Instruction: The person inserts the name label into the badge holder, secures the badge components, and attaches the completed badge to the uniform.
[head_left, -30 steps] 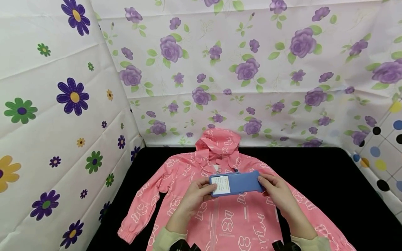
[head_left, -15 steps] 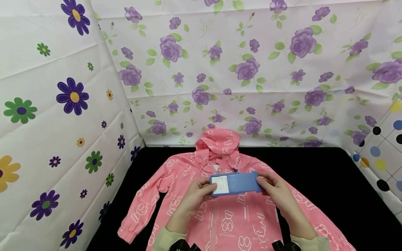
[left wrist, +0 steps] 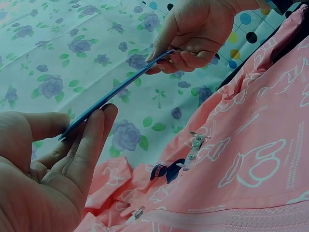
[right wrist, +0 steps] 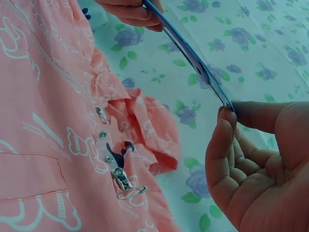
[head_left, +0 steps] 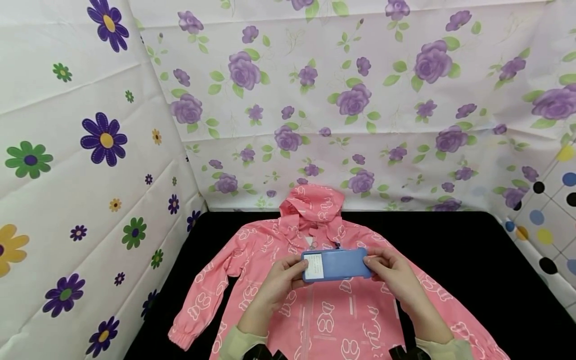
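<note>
A flat blue card holder (head_left: 344, 264) with a sliding cover lies level between my hands, over the chest of a pink hooded jacket (head_left: 326, 315). White card with small print (head_left: 314, 267) shows at its left end; the blue cover hides the rest. My left hand (head_left: 280, 280) pinches the left end, thumb on top and fingers beneath. At the other end, my right hand (head_left: 396, 275) pinches the cover's edge between thumb and fingers. In the right wrist view the holder (right wrist: 193, 55) appears edge-on, with a slight gap between its layers.
A metal badge clip (right wrist: 123, 181) with a snap strap and dark blue piece hangs at the jacket's chest. The jacket lies spread on a black tabletop (head_left: 450, 250). Flowered sheets (head_left: 315, 100) rise behind and on the left.
My right hand has moved slightly left, pushing the cover further over the white card, so less of the card shows. My left hand stays nearly still.
</note>
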`<state>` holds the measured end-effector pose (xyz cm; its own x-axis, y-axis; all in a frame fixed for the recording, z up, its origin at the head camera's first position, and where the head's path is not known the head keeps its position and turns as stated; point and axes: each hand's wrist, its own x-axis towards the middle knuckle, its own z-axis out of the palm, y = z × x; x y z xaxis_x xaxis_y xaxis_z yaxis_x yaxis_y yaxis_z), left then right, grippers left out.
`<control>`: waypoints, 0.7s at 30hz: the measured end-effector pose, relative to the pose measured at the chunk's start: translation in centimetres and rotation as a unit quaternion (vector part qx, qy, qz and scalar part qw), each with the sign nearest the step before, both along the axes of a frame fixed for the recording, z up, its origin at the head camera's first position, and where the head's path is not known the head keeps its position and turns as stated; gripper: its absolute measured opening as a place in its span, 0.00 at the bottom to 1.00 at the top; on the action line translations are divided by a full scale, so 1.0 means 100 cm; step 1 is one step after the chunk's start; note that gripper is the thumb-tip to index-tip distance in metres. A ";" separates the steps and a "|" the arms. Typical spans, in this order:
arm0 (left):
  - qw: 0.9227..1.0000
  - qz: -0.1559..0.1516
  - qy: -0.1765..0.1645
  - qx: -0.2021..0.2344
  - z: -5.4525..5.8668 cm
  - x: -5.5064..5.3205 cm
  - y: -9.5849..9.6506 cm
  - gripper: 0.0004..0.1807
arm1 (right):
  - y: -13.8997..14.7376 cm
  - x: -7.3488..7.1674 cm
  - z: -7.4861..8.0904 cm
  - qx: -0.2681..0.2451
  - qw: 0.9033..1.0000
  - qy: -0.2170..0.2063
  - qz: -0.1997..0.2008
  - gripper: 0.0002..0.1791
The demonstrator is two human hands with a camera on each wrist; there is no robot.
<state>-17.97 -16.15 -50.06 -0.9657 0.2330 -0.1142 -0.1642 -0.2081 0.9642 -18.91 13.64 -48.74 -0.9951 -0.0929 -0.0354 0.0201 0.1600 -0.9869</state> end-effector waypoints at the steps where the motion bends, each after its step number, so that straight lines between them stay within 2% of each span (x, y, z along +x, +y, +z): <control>1: 1.000 0.001 0.000 0.000 0.000 0.000 0.000 0.21 | 0.000 0.000 0.000 -0.002 1.000 -0.001 0.000 0.23; 11: 1.000 0.004 0.000 0.007 0.000 0.000 0.000 0.24 | -0.005 0.002 0.001 -0.005 1.000 -0.003 0.010 0.23; 21: 1.000 0.007 0.000 0.016 -0.002 -0.001 0.001 0.15 | -0.006 0.003 0.001 -0.022 1.000 -0.004 0.019 0.20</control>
